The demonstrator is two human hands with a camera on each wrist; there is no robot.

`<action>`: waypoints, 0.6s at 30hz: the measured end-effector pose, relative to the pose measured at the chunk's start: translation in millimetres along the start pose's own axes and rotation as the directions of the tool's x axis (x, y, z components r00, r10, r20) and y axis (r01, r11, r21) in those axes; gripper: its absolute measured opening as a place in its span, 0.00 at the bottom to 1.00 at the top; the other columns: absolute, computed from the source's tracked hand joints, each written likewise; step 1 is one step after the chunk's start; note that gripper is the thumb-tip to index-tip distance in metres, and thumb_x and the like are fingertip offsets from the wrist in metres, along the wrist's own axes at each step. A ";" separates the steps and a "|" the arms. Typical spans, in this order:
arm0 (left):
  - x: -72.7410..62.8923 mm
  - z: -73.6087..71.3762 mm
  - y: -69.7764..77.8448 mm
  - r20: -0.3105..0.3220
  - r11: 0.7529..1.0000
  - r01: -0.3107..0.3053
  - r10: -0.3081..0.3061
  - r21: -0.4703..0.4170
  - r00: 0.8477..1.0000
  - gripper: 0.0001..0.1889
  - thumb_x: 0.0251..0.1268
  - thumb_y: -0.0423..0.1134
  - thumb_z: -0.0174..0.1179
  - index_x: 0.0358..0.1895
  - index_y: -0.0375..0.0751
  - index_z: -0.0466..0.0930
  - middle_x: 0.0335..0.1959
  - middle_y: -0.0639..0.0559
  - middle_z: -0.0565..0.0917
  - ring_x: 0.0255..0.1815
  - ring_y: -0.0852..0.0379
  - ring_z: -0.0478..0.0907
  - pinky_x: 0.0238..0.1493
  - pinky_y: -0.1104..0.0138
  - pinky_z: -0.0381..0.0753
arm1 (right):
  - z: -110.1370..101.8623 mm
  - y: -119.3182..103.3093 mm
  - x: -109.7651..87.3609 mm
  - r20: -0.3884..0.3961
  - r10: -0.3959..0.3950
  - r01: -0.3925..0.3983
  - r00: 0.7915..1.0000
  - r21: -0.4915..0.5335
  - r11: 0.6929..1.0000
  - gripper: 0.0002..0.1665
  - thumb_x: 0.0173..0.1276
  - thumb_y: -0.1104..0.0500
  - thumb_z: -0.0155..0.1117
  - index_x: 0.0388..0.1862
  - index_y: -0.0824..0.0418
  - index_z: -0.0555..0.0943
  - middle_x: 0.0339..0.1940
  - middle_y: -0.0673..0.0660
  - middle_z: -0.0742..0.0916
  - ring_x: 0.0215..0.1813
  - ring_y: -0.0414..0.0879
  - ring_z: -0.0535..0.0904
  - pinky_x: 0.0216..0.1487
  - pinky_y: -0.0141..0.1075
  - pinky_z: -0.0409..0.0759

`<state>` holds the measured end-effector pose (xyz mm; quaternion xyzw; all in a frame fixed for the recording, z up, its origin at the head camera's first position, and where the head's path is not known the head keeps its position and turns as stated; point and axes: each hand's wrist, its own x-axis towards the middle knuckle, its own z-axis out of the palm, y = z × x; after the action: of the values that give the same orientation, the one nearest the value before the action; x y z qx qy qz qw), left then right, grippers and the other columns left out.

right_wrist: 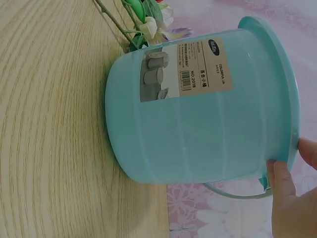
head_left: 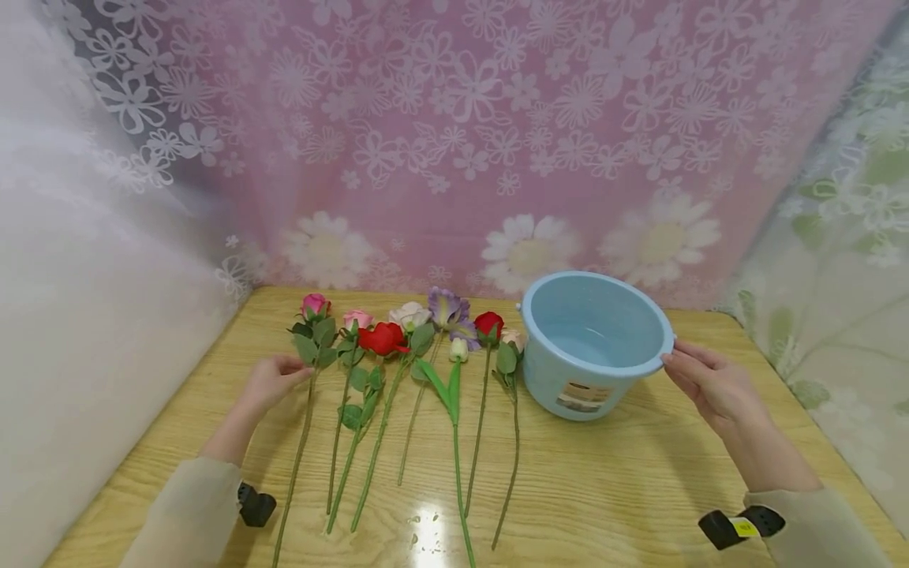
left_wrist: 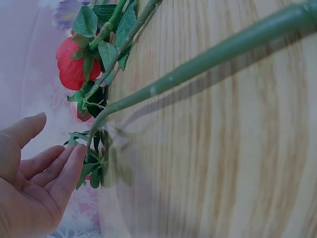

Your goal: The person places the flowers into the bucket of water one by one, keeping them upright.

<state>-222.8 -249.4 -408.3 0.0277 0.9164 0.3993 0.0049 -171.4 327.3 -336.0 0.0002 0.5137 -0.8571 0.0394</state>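
Observation:
At the left end of a row of artificial flowers lies a deep-pink rose (head_left: 316, 306) with green leaves. My left hand (head_left: 279, 379) is beside its stem (head_left: 304, 430). In the left wrist view that hand's fingertips (left_wrist: 75, 153) are right at the stem, with the thumb apart from the fingers. My right hand (head_left: 717, 386) pinches the rim of a light blue bucket (head_left: 550, 371) at its right side. In the right wrist view the thumb is at the rim and the fingers are under its outer lip. The bucket's label (right_wrist: 188, 69) faces my side.
Between hand and bucket lie a pale pink rose (head_left: 357, 319), a red flower (head_left: 383, 338), a white flower (head_left: 409, 315), a purple iris (head_left: 446, 308), a white tulip (head_left: 458, 349), a red rose (head_left: 488, 325) and a cream flower (head_left: 513, 339). Curtains enclose the wooden table (head_left: 625, 489).

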 end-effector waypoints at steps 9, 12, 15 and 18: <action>-2.0 4.1 -5.6 0.082 0.992 0.105 -0.099 -0.076 0.992 0.25 0.62 0.43 0.54 0.51 0.20 0.68 0.46 0.28 0.73 0.43 0.41 0.74 0.42 0.56 0.76 | 1.3 -0.7 -0.4 -0.027 0.000 -0.001 1.000 -0.034 0.999 0.13 0.60 0.73 0.55 0.35 0.61 0.83 0.36 0.52 0.83 0.39 0.41 0.81 0.41 0.29 0.76; -1.1 6.3 -7.4 0.097 0.989 0.116 -0.107 -0.091 0.989 0.23 0.62 0.40 0.54 0.50 0.19 0.68 0.45 0.29 0.74 0.40 0.44 0.76 0.39 0.58 0.77 | 2.2 -0.1 -0.8 -0.038 0.003 -0.005 0.999 -0.032 0.999 0.12 0.60 0.73 0.55 0.35 0.62 0.83 0.36 0.52 0.84 0.38 0.41 0.81 0.41 0.29 0.76; 0.6 8.9 -8.9 0.105 0.988 0.125 -0.116 -0.087 0.988 0.21 0.61 0.38 0.55 0.48 0.19 0.70 0.41 0.31 0.76 0.33 0.49 0.77 0.35 0.61 0.78 | 2.2 -0.2 -1.2 -0.042 0.009 -0.010 0.999 -0.029 1.000 0.12 0.60 0.74 0.55 0.33 0.63 0.84 0.35 0.53 0.84 0.37 0.41 0.81 0.41 0.29 0.76; 2.5 10.8 -9.6 0.106 0.988 0.134 -0.125 -0.082 0.987 0.21 0.61 0.37 0.55 0.48 0.19 0.70 0.39 0.32 0.77 0.30 0.53 0.77 0.32 0.63 0.77 | 1.2 -0.8 -1.1 -0.043 0.022 -0.023 0.999 -0.011 1.000 0.13 0.60 0.74 0.54 0.33 0.64 0.84 0.35 0.53 0.84 0.37 0.42 0.81 0.41 0.30 0.76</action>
<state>-225.4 -247.9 -422.6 -0.0120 0.8963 0.4363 0.0781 -170.3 326.7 -334.7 0.0241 0.5194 -0.8534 0.0380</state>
